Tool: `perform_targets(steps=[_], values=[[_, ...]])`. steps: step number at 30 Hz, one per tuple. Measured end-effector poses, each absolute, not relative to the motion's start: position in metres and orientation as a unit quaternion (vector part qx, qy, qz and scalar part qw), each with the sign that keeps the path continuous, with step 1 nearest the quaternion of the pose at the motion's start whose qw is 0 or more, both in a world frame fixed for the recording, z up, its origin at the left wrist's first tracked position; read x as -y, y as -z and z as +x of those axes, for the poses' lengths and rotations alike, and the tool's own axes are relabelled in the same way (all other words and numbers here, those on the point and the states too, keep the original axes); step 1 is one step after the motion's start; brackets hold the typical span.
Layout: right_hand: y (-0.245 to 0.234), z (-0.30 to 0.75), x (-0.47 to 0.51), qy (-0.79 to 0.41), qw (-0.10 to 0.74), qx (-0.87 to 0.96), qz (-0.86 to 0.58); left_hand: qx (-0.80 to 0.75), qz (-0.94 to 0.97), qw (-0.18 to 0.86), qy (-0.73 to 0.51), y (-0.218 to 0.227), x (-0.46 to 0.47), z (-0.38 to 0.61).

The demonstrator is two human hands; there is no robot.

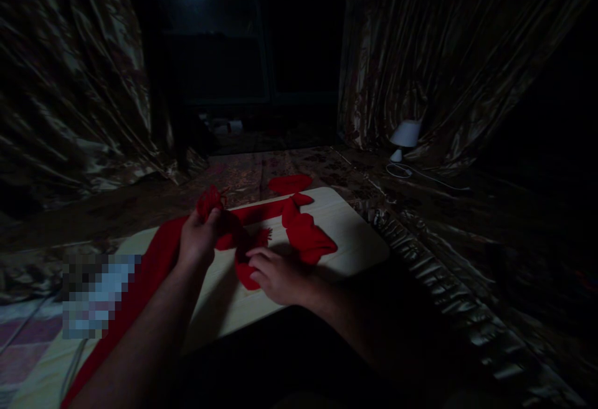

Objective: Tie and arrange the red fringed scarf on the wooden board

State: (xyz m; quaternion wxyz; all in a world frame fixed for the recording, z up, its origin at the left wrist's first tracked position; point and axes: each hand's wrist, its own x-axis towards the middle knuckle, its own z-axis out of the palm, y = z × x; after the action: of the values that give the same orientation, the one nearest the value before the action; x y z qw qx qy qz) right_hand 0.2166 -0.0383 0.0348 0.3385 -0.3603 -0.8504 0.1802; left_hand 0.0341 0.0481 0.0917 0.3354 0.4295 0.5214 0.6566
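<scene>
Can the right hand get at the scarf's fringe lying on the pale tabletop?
Likely yes: the fringe lies just beyond the right hand, with nothing visibly covering it, though that hand seems occupied with the red scarf.

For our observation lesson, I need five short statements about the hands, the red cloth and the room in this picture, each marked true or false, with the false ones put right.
1. The left hand grips a fringed end of a red scarf. True.
2. The right hand is lifted clear of all red cloth. False: its fingers are on a red fold over the pale tabletop.
3. The table lamp has a red shade. False: the shade is white.
4. Patterned curtains hang on both sides of the dark window. True.
5. A red piece shows beyond the tabletop's far edge. True.
</scene>
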Motion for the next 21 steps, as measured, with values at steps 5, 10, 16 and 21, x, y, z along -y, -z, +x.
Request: perform_targets(steps=[5, 10, 16, 21], values=[[-0.034, 0.199, 0.044, -0.228, 0.272, 0.869, -0.345, -0.478, 0.404, 0.392, -0.675, -0.123, -0.050, 0.032], [-0.046, 0.245, 0.050, -0.119, 0.116, 0.858, -0.487, -0.468, 0.349, 0.428, -0.690, -0.123, -0.045, 0.030], [-0.054, 0.258, 0.051, -0.072, 0.031, 0.791, -0.607, -0.468, 0.296, 0.458, -0.695, -0.109, -0.043, 0.040], [-0.047, 0.213, 0.056, -0.211, 0.217, 0.853, -0.424, -0.438, 0.309, 0.494, -0.685, -0.105, -0.043, 0.051]])
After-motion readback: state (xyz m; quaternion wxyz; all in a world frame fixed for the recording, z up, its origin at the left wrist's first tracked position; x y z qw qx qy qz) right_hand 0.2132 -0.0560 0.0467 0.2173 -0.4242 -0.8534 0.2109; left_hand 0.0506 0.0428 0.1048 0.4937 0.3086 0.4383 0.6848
